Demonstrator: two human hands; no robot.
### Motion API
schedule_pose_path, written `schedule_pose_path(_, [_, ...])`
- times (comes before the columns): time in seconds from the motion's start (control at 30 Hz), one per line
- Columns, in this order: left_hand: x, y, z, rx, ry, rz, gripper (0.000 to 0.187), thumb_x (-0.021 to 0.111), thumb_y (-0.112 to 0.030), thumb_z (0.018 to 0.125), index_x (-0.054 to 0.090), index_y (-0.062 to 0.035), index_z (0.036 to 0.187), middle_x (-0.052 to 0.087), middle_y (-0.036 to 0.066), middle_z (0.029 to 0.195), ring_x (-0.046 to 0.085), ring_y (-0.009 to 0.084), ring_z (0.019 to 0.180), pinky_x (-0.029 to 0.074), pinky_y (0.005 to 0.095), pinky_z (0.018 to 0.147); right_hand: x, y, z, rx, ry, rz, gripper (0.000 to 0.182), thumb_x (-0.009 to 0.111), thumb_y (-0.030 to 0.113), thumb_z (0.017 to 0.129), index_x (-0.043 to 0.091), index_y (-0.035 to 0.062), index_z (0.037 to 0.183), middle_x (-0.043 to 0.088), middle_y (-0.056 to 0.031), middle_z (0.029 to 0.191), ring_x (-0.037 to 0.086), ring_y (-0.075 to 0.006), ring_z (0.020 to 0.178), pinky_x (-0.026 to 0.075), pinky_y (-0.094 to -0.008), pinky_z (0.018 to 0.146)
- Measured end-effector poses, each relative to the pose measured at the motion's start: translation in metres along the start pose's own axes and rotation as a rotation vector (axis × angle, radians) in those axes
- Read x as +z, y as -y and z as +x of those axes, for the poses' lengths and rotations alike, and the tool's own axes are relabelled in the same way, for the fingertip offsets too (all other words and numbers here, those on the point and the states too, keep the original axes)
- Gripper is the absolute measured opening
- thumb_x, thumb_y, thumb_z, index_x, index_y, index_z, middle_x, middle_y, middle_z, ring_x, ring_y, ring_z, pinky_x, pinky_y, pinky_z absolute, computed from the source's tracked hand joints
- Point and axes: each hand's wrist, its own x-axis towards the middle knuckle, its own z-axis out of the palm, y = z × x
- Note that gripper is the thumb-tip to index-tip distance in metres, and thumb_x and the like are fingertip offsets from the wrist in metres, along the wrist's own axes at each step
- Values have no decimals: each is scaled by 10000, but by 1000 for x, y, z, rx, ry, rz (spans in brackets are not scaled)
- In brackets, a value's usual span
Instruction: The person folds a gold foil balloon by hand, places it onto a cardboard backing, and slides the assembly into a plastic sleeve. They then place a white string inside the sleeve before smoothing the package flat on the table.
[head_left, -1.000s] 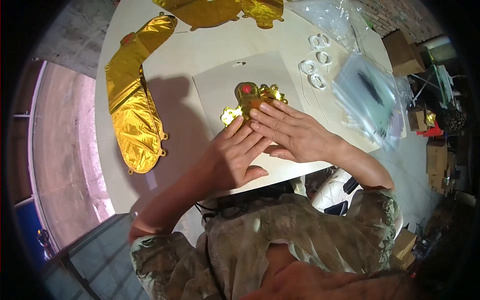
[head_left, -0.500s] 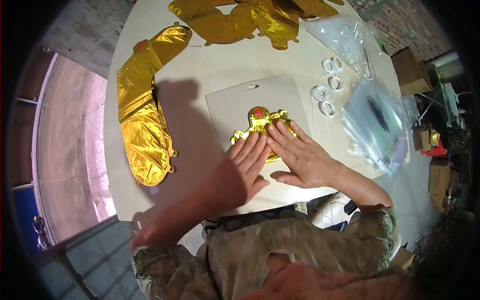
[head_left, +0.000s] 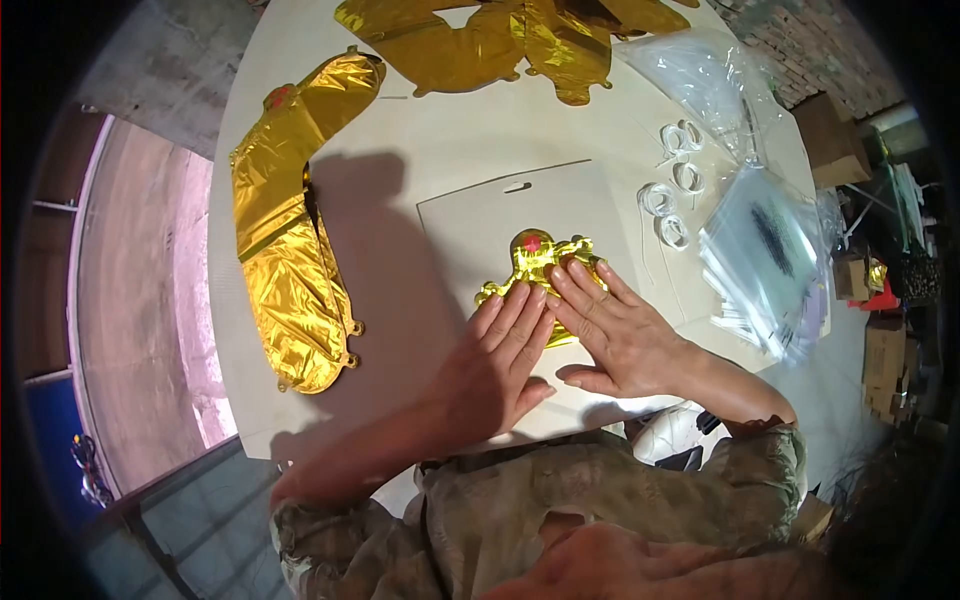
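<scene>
Both hands lie flat on a small folded gold foil balloon [head_left: 530, 257] with a red mark near its top. My left hand [head_left: 500, 350] is stretched out, fingertips on the lower left of the foil. Over its right side rests my right hand [head_left: 622, 335], fingers straight and thumb apart. The two sets of fingertips nearly meet at the middle and hide part of the foil. Beneath is a thin pale card [head_left: 465, 215] with a hanging slot at its top edge.
A long gold foil balloon [head_left: 290, 290] lies flat at the left, and more gold foil balloons [head_left: 450, 55] at the back. Coils of white ribbon [head_left: 658, 200], a clear plastic bag [head_left: 690, 75] and a stack of clear plastic sleeves [head_left: 760, 245] are on the right of the table [head_left: 400, 125].
The view has shifted slightly, so the card, foil and hands appear a little lower and further right. Both hands stay flat on the folded foil balloon.
</scene>
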Motion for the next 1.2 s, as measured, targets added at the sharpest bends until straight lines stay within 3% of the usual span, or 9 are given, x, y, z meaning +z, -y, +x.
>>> schedule_pose_path(0.13, [2, 17, -8, -48, -97, -194, 616, 629, -137, 876, 393, 66, 1407, 331, 261, 1503, 256, 402, 1436, 209, 498, 1173, 1, 0, 0, -15, -24, -55, 843, 567, 487, 913, 247, -25, 1501, 206, -243, 1568, 177, -373, 1471, 120, -519, 1191])
schedule_pose_path(0.23, [4, 37, 0, -153, -579, -35, 536, 618, -111, 895, 445, 50, 1377, 411, 253, 1448, 331, 391, 1402, 279, 447, 1153, 1, 2, -3, -13, -38, -81, 810, 530, 490, 936, 259, -33, 1493, 213, -236, 1568, 161, -352, 1477, 99, -504, 1198])
schedule_pose_path(0.43, [-48, 112, 37, -283, -479, 328, 675, 756, -309, 820, 498, 57, 1325, 570, 204, 1247, 543, 327, 1181, 437, 381, 1004, 3, 1, -2, -46, -67, -138, 774, 447, 510, 972, 269, -42, 1485, 210, -227, 1570, 128, -325, 1487, 61, -475, 1211])
schedule_pose_path(0.6, [-96, 96, 67, -932, 6, -255, 605, 789, -444, 770, 628, 8, 1140, 639, 98, 969, 601, 201, 882, 487, 346, 768, 5, -1, -5, -59, -67, -130, 797, 492, 493, 962, 225, -29, 1502, 195, -228, 1574, 121, -339, 1487, 67, -492, 1206])
schedule_pose_path(0.8, [-128, 118, 69, -681, -233, -357, 351, 753, -350, 830, 687, -6, 862, 533, -29, 667, 475, 90, 638, 392, 282, 561, 5, 0, -5, -55, -46, -135, 803, 481, 500, 964, 211, -29, 1504, 189, -231, 1574, 124, -345, 1485, 69, -490, 1208])
schedule_pose_path(0.97, [-156, 179, 54, -654, -597, -283, 334, 736, -295, 845, 682, 31, 898, 659, 76, 811, 576, 165, 681, 467, 314, 642, 4, 0, -3, -51, -35, -113, 815, 491, 500, 959, 201, -30, 1507, 186, -238, 1573, 124, -356, 1483, 74, -488, 1207])
schedule_pose_path(1.13, [-126, 139, 47, -172, -938, 727, 343, 740, -214, 771, 687, -7, 1041, 641, 219, 1086, 615, 356, 969, 483, 403, 819, 2, 1, -3, -43, -20, -91, 815, 508, 490, 954, 210, -34, 1504, 188, -239, 1572, 127, -359, 1482, 85, -489, 1204])
schedule_pose_path(1.17, [-98, 112, 44, -111, -810, 565, 371, 736, -183, 745, 657, -22, 1071, 632, 200, 1066, 599, 353, 950, 481, 434, 790, 1, 1, -3, -39, -21, -93, 815, 508, 490, 954, 210, -34, 1504, 188, -239, 1572, 127, -359, 1482, 85, -489, 1204])
schedule_pose_path(1.2, [-79, 66, 33, -466, -353, 197, 424, 733, -221, 757, 630, -16, 1114, 598, 194, 1178, 568, 356, 1029, 483, 474, 802, 1, 1, -3, -38, -18, -84, 807, 515, 482, 953, 220, -30, 1503, 193, -235, 1572, 130, -358, 1482, 88, -492, 1203])
